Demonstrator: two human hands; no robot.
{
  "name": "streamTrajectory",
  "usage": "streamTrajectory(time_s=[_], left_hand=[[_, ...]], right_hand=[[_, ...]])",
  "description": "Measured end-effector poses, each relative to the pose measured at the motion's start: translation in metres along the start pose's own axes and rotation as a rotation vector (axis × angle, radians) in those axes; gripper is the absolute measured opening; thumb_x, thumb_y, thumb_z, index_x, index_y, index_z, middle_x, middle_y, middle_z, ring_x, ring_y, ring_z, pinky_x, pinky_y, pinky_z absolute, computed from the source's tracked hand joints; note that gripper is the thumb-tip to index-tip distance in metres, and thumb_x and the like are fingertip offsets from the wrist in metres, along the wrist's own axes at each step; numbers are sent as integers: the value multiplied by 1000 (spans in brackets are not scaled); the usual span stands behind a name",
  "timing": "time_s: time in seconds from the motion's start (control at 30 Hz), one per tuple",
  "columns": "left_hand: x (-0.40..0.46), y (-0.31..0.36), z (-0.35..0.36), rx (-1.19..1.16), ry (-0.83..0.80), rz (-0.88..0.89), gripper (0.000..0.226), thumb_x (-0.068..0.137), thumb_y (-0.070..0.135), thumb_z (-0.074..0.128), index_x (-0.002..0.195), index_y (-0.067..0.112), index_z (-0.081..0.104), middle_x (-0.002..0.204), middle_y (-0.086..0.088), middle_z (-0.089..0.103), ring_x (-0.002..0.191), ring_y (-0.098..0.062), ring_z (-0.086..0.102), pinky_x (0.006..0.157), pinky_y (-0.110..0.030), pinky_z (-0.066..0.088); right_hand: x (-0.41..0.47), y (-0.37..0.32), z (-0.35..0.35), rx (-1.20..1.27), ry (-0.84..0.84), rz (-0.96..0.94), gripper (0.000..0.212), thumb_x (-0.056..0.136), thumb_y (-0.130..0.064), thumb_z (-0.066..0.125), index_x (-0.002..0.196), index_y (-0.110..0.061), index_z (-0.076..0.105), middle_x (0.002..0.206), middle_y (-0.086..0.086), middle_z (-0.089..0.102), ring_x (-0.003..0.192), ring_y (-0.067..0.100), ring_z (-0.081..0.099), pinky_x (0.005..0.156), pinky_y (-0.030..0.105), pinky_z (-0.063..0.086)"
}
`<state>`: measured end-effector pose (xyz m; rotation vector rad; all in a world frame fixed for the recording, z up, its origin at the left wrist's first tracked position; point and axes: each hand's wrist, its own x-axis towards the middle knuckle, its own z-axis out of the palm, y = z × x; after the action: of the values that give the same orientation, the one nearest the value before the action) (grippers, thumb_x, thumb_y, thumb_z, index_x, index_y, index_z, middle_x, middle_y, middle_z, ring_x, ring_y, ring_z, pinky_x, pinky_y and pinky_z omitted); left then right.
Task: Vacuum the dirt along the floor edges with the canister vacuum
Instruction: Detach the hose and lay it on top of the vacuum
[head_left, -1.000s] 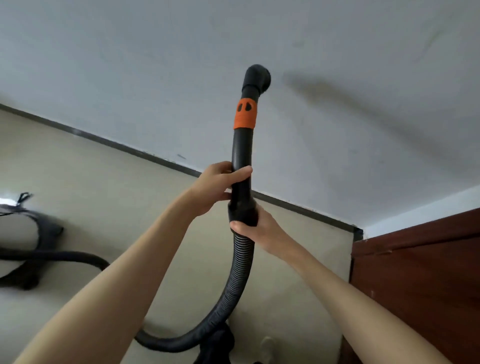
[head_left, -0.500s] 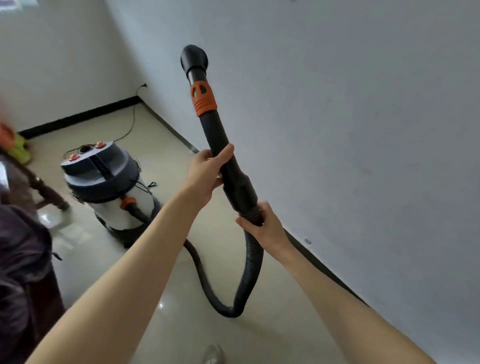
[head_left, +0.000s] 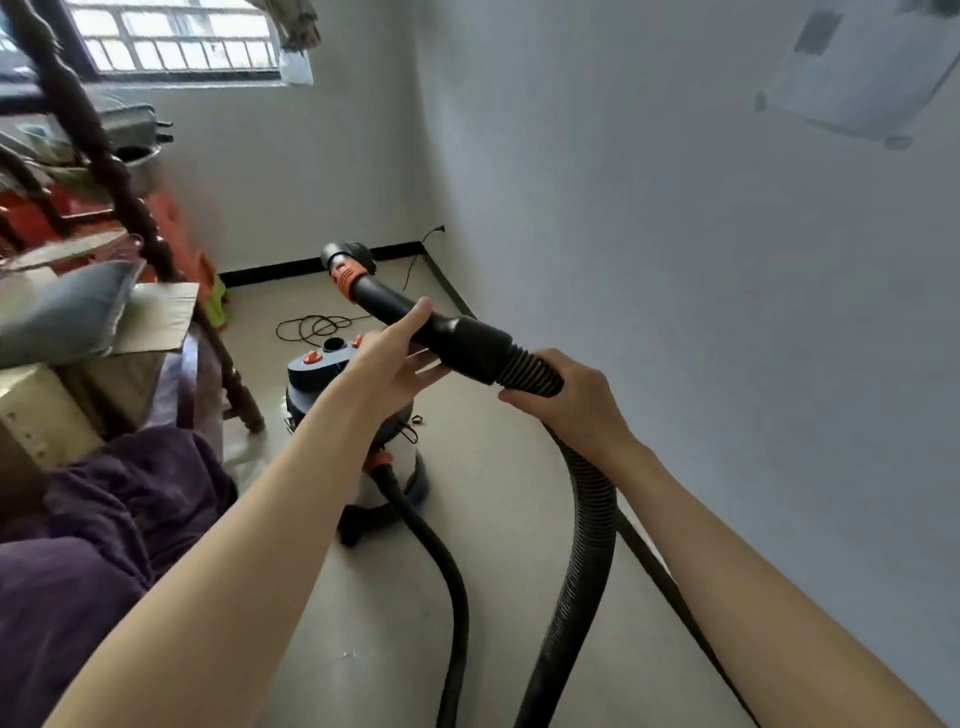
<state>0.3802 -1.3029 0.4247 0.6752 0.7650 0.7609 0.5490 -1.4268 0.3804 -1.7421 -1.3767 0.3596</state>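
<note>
Hose (head_left: 582, 561) comes first, nearest the camera: black ribbed tube rising from the bottom edge beside the wall, and it looks soft and springy, likely to sag and twist under any pull. The right hand (head_left: 576, 405) grips it with curled fingers just below the cuff, where ribbing meets the rigid wand (head_left: 415, 317). That is a sound place to hold, since the ribs give purchase and the stiff cuff steers. The left hand (head_left: 395, 358) lies under the wand further up, fingers mostly straight, thumb on top, cradling rather than clamping. The wand itself is smooth hard plastic, probably light but slippery; a firmer wrap there would help when aiming. Past the orange collar (head_left: 343, 273) sits the nozzle (head_left: 350, 254), held in the air well above the floor and pointing away. Below stands the canister (head_left: 358, 415) on the floor, probably the heavy part, best towed by gentle hose tension. Beyond it a cord (head_left: 311, 327) lies coiled near the skirting (head_left: 311, 267).
</note>
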Motion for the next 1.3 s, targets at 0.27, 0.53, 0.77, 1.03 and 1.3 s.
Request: streamTrajectory(time_s=[0.27, 0.53, 0.77, 1.03, 1.3], left_hand=[[100, 78, -19, -73, 167, 171, 47, 90, 22, 63, 122, -3, 39, 103, -19, 64, 82, -30, 69, 62, -43, 59], [224, 126, -45, -41, 238, 231, 48, 91, 24, 62, 127, -2, 44, 107, -16, 66, 91, -25, 68, 66, -37, 59], [296, 169, -42, 392, 253, 325, 42, 93, 36, 57, 127, 11, 53, 117, -1, 61, 108, -15, 58, 87, -32, 51], [334, 145, -97, 794, 192, 185, 46, 90, 38, 60, 130, 18, 52, 111, 6, 63, 103, -7, 60, 81, -18, 50], [396, 134, -167, 1040, 92, 305, 48, 85, 20, 69, 126, 23, 44, 108, 3, 63, 98, -15, 61, 85, -30, 50]], right_hand=[[115, 4, 43, 114, -92, 65, 33, 77, -36, 81, 92, -27, 53, 78, -11, 61, 64, 3, 59, 60, 16, 48], [227, 46, 106, 487, -223, 210, 16, 85, -14, 74, 85, -10, 59, 60, -4, 59, 51, 13, 56, 50, 28, 52], [359, 19, 142, 727, -237, 241, 13, 90, -20, 68, 93, -12, 58, 70, 5, 56, 55, 14, 56, 52, 23, 51], [444, 26, 198, 1234, -139, 552, 14, 97, -17, 58, 99, -6, 49, 69, 4, 46, 59, 15, 48, 61, 28, 47], [504, 27, 267, 1412, -65, 700, 21, 98, -28, 56, 98, -9, 48, 75, 3, 52, 68, 15, 55, 72, 31, 52]])
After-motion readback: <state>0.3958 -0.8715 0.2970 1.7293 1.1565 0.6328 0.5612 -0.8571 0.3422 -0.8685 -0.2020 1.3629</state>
